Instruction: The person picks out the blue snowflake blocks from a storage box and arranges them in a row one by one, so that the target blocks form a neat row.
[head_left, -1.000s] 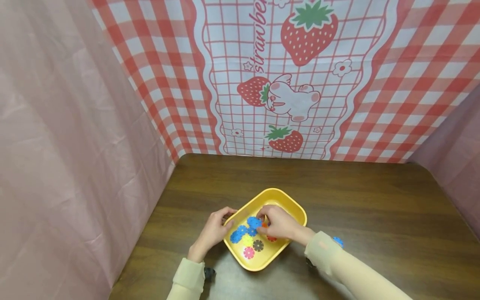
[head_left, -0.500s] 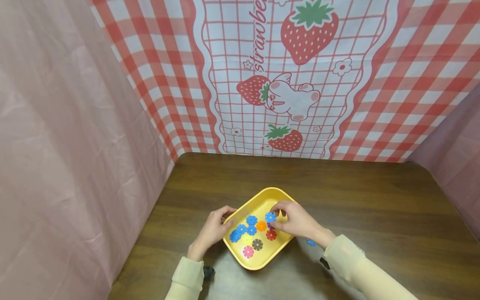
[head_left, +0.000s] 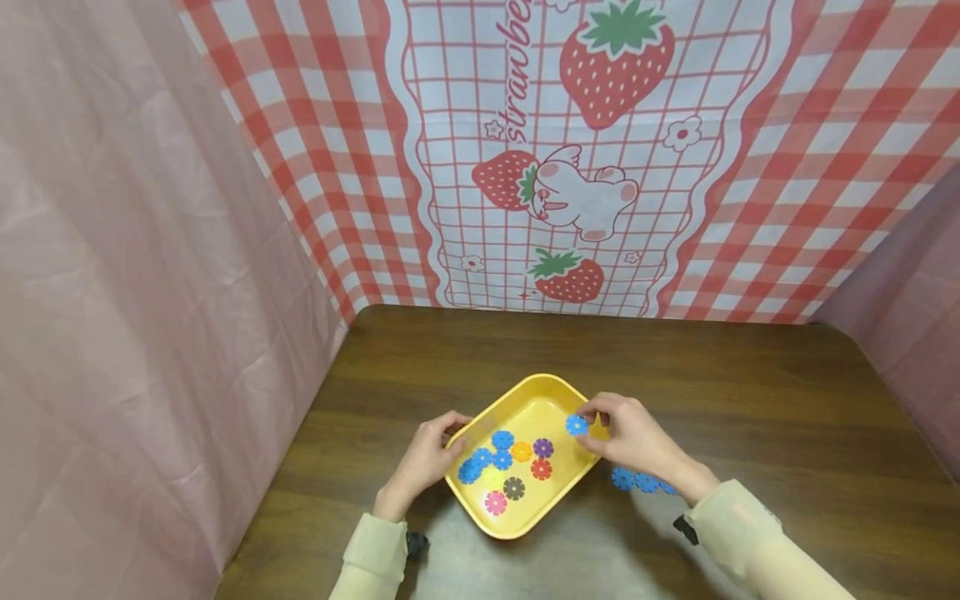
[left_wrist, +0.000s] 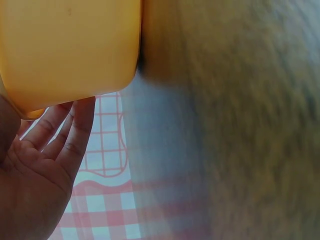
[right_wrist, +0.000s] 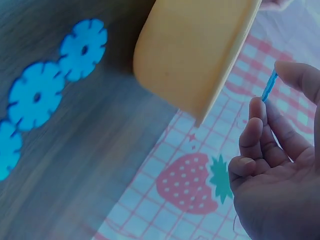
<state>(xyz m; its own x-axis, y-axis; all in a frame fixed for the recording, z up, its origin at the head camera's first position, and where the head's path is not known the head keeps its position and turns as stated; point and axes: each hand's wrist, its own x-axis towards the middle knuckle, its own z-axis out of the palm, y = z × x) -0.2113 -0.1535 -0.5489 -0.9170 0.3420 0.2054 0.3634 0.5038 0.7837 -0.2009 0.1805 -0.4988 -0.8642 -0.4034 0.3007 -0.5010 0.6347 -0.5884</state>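
The right hand (head_left: 637, 437) pinches 1 blue disc (head_left: 577, 425) narrowly between thumb and fingertips near the yellow bin's (head_left: 538, 407) right corner, while the left hand (head_left: 431, 454) grips the opposite rim, thumb over the edge and fingers outside. We judge that thin pinch the weakest point: a slight slip could drop the disc into the bin or onto the desk (head_left: 420, 367), and a low wrist could clip the rim. Should the left hand pull or lean, we think the bin could skid or tip, shuffling the loose blue discs (head_left: 482, 458) and the orange, purple, red, yellow, dark and pink pieces (head_left: 496, 503) inside. Just outside the bin, 3 blue discs (head_left: 647, 482) form a row on the desk, partly behind the right wrist; we see a risk of the forearm brushing them askew.
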